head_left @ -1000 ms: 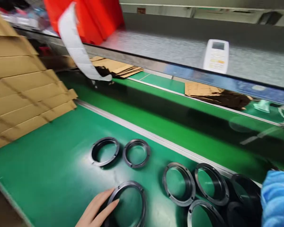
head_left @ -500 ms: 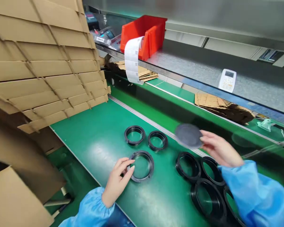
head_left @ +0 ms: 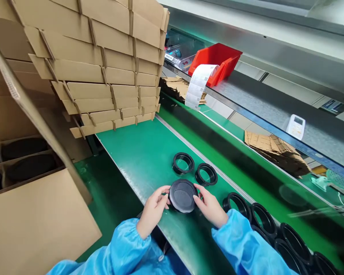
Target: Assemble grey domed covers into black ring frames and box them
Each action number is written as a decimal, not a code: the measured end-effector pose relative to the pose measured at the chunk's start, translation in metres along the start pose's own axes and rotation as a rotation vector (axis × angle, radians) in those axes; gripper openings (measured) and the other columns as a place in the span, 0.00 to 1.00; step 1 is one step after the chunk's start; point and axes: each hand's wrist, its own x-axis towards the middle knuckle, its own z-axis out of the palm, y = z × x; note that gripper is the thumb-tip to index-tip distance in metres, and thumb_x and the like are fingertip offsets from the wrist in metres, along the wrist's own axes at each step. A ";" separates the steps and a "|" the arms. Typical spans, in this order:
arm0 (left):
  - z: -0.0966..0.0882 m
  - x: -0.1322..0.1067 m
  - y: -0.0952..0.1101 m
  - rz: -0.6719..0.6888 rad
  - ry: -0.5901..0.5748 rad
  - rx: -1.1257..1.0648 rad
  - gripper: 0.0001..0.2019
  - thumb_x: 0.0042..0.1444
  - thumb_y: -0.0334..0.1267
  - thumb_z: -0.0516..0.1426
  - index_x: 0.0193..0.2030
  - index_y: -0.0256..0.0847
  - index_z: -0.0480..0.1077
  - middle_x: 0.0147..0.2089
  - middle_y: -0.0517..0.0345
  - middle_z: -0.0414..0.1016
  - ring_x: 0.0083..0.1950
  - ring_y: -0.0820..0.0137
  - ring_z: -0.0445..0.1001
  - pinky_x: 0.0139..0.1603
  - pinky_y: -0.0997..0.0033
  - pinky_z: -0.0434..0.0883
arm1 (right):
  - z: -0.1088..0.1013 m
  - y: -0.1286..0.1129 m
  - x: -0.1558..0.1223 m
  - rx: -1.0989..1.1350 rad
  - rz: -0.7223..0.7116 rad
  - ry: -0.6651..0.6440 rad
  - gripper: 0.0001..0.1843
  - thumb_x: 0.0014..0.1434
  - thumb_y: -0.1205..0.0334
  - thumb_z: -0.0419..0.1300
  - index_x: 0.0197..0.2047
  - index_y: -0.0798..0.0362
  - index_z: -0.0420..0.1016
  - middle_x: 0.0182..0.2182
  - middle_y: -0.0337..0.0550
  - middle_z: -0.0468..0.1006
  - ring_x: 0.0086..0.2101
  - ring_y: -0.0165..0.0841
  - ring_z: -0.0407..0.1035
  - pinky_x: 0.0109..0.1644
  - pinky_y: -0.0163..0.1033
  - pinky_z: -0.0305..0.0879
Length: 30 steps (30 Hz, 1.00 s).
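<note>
A black round disc (head_left: 182, 195) lies on the green table (head_left: 143, 152), covering the black ring that was there. My left hand (head_left: 153, 210) grips its left edge and my right hand (head_left: 209, 206) grips its right edge, fingers curled on the rim. Two smaller black rings (head_left: 183, 163) (head_left: 206, 174) lie just beyond the disc. Several larger black rings (head_left: 263, 219) sit in a row to the right, by my right sleeve.
A stack of flat cardboard dividers (head_left: 103, 72) stands at the table's far left. An open carton (head_left: 31, 183) with black parts in cells is at left. A red bin (head_left: 215, 61) with a paper strip and a white handset (head_left: 296, 126) rest on the metal shelf.
My right hand brought the disc down from the air onto the ring by my left hand. Both hands now hold it. The view swung left and back.
</note>
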 end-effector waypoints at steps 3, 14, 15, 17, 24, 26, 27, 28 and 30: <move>-0.004 -0.001 -0.001 -0.010 0.027 -0.022 0.22 0.56 0.50 0.57 0.53 0.39 0.73 0.50 0.46 0.77 0.36 0.66 0.77 0.34 0.65 0.76 | 0.001 -0.021 -0.005 -0.261 -0.162 0.118 0.34 0.66 0.43 0.55 0.67 0.56 0.70 0.63 0.64 0.68 0.63 0.60 0.62 0.69 0.74 0.53; -0.026 -0.007 0.000 -0.018 0.141 -0.021 0.21 0.57 0.50 0.58 0.51 0.39 0.74 0.48 0.47 0.78 0.40 0.63 0.77 0.44 0.61 0.75 | 0.078 -0.028 0.004 -0.866 -0.250 0.053 0.57 0.60 0.32 0.60 0.78 0.61 0.48 0.76 0.72 0.41 0.73 0.66 0.43 0.66 0.73 0.57; -0.024 -0.009 0.002 -0.013 0.133 -0.014 0.21 0.57 0.51 0.58 0.51 0.39 0.75 0.47 0.47 0.78 0.41 0.62 0.77 0.45 0.60 0.75 | 0.080 -0.026 0.004 -0.858 -0.257 0.059 0.60 0.57 0.33 0.63 0.78 0.60 0.47 0.76 0.71 0.40 0.73 0.66 0.44 0.65 0.72 0.58; -0.020 -0.010 0.006 -0.002 0.128 0.006 0.21 0.56 0.53 0.59 0.50 0.40 0.76 0.48 0.47 0.78 0.46 0.59 0.77 0.47 0.60 0.75 | 0.082 -0.024 0.003 -0.825 -0.315 0.088 0.62 0.53 0.38 0.68 0.79 0.60 0.46 0.76 0.69 0.43 0.72 0.65 0.46 0.65 0.70 0.61; -0.025 0.010 0.010 -0.012 0.181 0.036 0.19 0.50 0.56 0.64 0.28 0.40 0.74 0.31 0.55 0.72 0.35 0.65 0.70 0.39 0.66 0.70 | 0.103 -0.027 -0.011 -0.648 -0.661 0.179 0.64 0.57 0.44 0.65 0.79 0.56 0.26 0.72 0.65 0.58 0.69 0.59 0.56 0.63 0.65 0.64; -0.036 0.016 0.010 -0.068 0.202 -0.025 0.26 0.55 0.64 0.57 0.29 0.39 0.73 0.31 0.54 0.71 0.33 0.65 0.71 0.33 0.68 0.69 | 0.105 -0.030 -0.012 -0.639 -0.668 0.176 0.64 0.58 0.41 0.64 0.79 0.56 0.27 0.71 0.66 0.58 0.68 0.60 0.56 0.63 0.65 0.63; -0.041 0.018 0.010 -0.090 0.206 -0.052 0.29 0.56 0.67 0.55 0.32 0.38 0.73 0.32 0.52 0.72 0.33 0.65 0.71 0.30 0.69 0.68 | 0.105 -0.031 -0.011 -0.639 -0.668 0.168 0.64 0.58 0.38 0.63 0.79 0.57 0.27 0.72 0.66 0.57 0.69 0.60 0.55 0.63 0.66 0.63; -0.045 0.018 0.010 -0.104 0.208 -0.066 0.31 0.56 0.68 0.54 0.35 0.37 0.73 0.35 0.50 0.73 0.34 0.65 0.72 0.28 0.70 0.67 | 0.104 -0.031 -0.010 -0.641 -0.674 0.161 0.64 0.59 0.36 0.63 0.79 0.57 0.27 0.72 0.67 0.56 0.69 0.60 0.54 0.63 0.66 0.63; -0.051 0.014 0.013 -0.111 0.198 -0.051 0.32 0.57 0.68 0.54 0.39 0.36 0.75 0.38 0.48 0.75 0.34 0.66 0.72 0.26 0.72 0.65 | 0.102 -0.032 -0.008 -0.656 -0.695 0.148 0.66 0.59 0.32 0.61 0.79 0.57 0.26 0.74 0.69 0.51 0.71 0.61 0.51 0.65 0.67 0.61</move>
